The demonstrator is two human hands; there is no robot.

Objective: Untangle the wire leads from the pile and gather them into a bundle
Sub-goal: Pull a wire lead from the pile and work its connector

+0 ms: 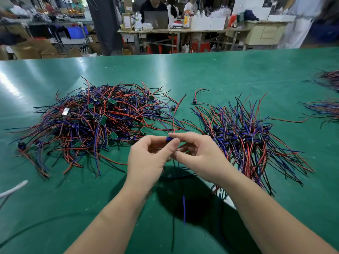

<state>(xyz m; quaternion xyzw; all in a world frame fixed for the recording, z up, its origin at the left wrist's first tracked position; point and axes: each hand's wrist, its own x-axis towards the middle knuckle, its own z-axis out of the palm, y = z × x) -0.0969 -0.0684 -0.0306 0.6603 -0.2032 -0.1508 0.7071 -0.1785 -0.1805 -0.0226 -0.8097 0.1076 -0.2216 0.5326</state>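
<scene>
Green table point(220, 70) takes most of the view. The tangled pile point(88, 125) sits left of centre: red, blue and black wires crossing every way, small green boards mixed in. Nothing in it lines up, so it reads as the unsorted stock.

The sorted bundle point(247, 140) lies right of centre, well apart from the pile. Its blue component ends are lined up in a band and the wires fan out both ways, likely so the next lead can drop in alongside. More wire groups point(326, 109) are at the far right edge (blurred, can't tell their state).

The hands meet between the two heaps, raised off the table. The left hand point(146, 158) pinches one lead point(184, 208) at its blue component point(169, 139), thumb against curled fingers. The right hand point(200, 156) has its forefinger on top of the same part with the other fingers curled in beneath, so it looks like a pinch too, though the underside is hidden.

The lead's wires hang straight down towards the person, free of the pile. My read: this one is separated and goes to the bundle next.
</scene>
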